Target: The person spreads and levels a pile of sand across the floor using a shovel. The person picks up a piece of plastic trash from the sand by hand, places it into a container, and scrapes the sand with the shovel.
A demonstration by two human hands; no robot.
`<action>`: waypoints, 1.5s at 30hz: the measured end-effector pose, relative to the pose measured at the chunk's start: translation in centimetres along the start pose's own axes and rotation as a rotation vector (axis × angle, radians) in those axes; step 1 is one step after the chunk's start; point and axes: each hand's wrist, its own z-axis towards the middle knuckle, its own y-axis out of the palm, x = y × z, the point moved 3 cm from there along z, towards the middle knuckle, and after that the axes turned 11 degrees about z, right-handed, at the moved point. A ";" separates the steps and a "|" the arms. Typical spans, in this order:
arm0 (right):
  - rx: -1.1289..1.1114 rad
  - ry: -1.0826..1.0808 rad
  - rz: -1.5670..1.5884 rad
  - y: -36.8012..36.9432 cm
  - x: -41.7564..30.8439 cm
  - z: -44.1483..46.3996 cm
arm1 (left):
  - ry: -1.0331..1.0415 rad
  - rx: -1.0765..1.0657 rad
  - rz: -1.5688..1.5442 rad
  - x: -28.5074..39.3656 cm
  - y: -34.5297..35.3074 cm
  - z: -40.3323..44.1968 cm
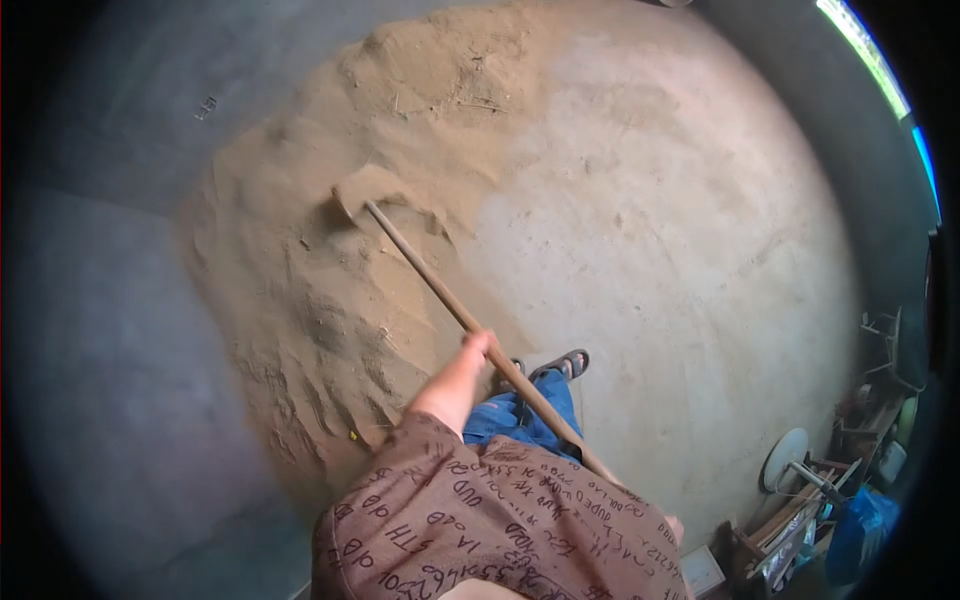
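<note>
My left hand is wrapped round the middle of a long wooden handle. The handle runs from beside my body up and left to a brownish blade. That blade sits in a heap of sand, partly covered, so I cannot tell whether it is a shovel or a hoe. Loose sand lies around it, with a scooped hollow just to its right. At the right side of my shirt a small patch of skin, perhaps my right hand, shows near the handle's rear end; its fingers are hidden.
Sand spreads along the grey walls at the left and top. Bare concrete floor extends right of it. My sandaled foot stands beside the heap's edge. At lower right are a round white disc, wooden pieces and a blue plastic bag.
</note>
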 end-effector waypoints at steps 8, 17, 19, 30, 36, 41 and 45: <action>0.193 -0.351 0.060 -15.7 -7.2 5.9 | 0.023 0.055 -0.252 10.3 1.2 -3.1; 0.264 -0.048 -0.308 -25.8 6.8 0.5 | -0.246 -0.423 -0.138 2.3 22.4 -16.6; 0.320 -0.041 -0.376 -28.2 8.4 -1.6 | -0.309 -0.585 -0.196 0.4 26.2 -17.8; 0.304 0.140 -0.433 -28.6 1.5 -2.2 | -0.321 -0.750 -0.151 2.6 24.6 -15.8; 0.395 0.003 -0.381 -17.8 -4.1 1.8 | -0.301 -0.580 -0.030 6.7 14.1 -6.5; 0.434 -0.065 -0.318 -15.6 -7.9 4.4 | -0.312 -0.474 -0.030 9.5 9.4 -3.1; 0.409 -0.105 -0.184 -12.1 -17.4 11.4 | -0.138 -0.256 -0.090 17.4 -0.1 5.3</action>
